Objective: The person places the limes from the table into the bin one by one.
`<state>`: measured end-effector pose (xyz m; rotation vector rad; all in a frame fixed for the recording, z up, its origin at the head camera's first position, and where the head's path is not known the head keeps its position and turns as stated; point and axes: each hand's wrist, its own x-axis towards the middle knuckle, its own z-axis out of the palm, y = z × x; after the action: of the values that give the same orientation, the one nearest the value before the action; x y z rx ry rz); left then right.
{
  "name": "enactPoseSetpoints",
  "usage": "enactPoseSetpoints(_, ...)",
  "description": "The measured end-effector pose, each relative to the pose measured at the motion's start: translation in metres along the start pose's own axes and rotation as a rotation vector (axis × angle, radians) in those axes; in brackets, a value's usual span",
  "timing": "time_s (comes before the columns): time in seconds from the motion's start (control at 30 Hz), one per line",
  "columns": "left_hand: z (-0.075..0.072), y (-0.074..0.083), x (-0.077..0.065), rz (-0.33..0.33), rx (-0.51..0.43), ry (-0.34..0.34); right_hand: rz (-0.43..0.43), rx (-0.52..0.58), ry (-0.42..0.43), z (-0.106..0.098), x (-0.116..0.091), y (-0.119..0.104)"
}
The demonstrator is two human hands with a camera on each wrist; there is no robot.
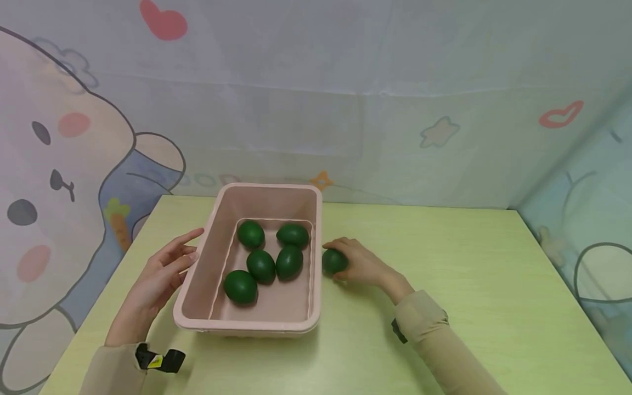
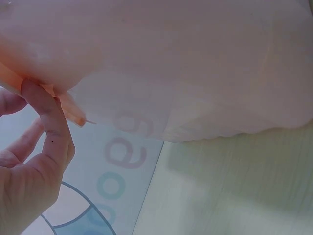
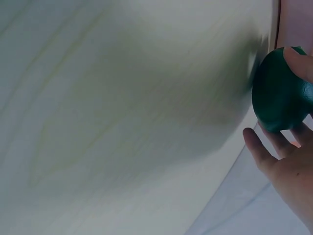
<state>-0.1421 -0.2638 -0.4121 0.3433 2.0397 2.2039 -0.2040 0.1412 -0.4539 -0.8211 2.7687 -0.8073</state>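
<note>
A pink plastic bin (image 1: 197,323) stands on the table with several dark green, smooth avocados (image 1: 260,266) lying on its floor. Just outside its right wall, my right hand (image 1: 357,263) holds another avocado (image 1: 334,261) between thumb and fingers. The right wrist view shows this held avocado (image 3: 279,93) close up, the thumb on one side and fingers on the other. On the opposite side, my left hand (image 1: 160,271) touches the bin's left rim with its fingertips, the fingers fairly straight. Seen from the left wrist, the bin's outer wall (image 2: 171,73) fills the upper part.
The pale yellow-green table (image 1: 434,263) extends to the right of the bin. Behind it hangs a light cloth (image 1: 296,120) printed with a cartoon bear, hearts and stars. Black wrist straps sit on both sleeves.
</note>
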Motion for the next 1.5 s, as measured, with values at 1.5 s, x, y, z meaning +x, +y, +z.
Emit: enactPoseSetpoints(1.5, 0.002, 0.002, 0.000, 0.007, -0.017, 0.001, -0.088, -0.124, 0.192, -0.030, -0.029, -0.029)
